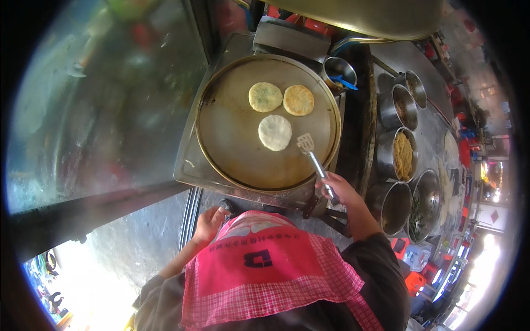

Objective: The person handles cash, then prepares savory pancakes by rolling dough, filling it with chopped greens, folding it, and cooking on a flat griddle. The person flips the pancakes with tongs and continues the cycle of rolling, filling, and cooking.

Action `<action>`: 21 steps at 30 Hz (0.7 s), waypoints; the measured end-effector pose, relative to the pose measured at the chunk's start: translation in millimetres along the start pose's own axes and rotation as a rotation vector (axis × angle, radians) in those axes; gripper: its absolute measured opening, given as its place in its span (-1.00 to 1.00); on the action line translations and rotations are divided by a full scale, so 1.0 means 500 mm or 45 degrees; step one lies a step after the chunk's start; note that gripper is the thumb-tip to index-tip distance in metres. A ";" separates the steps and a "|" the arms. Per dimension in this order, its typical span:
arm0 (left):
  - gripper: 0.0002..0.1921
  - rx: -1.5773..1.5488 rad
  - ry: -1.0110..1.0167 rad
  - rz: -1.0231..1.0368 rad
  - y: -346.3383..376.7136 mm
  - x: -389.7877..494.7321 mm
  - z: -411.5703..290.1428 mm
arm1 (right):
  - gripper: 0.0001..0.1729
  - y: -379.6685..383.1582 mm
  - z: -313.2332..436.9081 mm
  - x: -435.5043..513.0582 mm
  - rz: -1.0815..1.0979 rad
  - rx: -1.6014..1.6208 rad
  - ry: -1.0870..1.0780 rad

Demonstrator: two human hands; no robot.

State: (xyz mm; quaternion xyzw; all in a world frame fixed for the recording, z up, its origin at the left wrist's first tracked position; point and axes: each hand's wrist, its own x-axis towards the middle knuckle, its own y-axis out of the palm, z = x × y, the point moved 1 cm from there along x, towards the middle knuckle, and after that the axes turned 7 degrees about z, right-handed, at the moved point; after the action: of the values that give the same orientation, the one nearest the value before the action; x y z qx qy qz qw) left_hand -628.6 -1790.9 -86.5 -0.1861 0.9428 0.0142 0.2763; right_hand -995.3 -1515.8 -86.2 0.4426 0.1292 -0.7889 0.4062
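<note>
My right hand (338,188) grips the handle of a slotted spatula (318,163), whose head rests on or just above the round griddle pan (232,140), to the right of a pale flatbread (275,133). Farther back on the pan lie a lightly browned flatbread (265,97) and a golden-brown flatbread (299,100), side by side. My left hand (211,223) is near the front edge of the stove, beside the pink apron (273,265), with its fingers curled; whether it touches the knob near it cannot be told.
A metal pot with a blue-handled utensil (339,74) stands behind the pan at the right. Along the right counter are several steel pots, one with yellow filling (403,156), and a large bowl with chopped greens (423,207). A glass panel (103,116) rises at left; a metal lid or hood (364,16) hangs above.
</note>
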 end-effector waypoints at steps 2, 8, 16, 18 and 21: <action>-0.58 0.002 -0.080 -0.012 -0.027 -0.001 0.008 | -0.60 0.051 0.009 0.056 0.224 0.167 -0.145; -0.59 -0.034 -0.055 0.001 -0.078 -0.014 0.021 | -0.56 0.145 0.082 0.117 -0.008 -0.298 -0.413; -0.60 -0.069 -0.058 0.045 -0.084 -0.015 0.033 | -0.31 0.173 0.071 0.066 -0.588 -1.842 -0.676; -0.60 -0.116 -0.031 0.041 -0.082 -0.013 0.034 | -0.30 0.170 0.056 0.072 -0.515 -1.758 -0.729; -0.60 -0.109 -0.041 0.030 -0.077 -0.011 0.035 | -0.25 0.159 0.034 0.076 -0.303 -1.533 -0.711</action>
State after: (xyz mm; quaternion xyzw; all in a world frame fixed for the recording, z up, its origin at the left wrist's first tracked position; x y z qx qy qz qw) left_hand -601.5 -1822.6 -95.6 -0.1865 0.9388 0.0608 0.2832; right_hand -956.0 -1596.0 -94.9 -0.0988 0.4843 -0.7036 0.5105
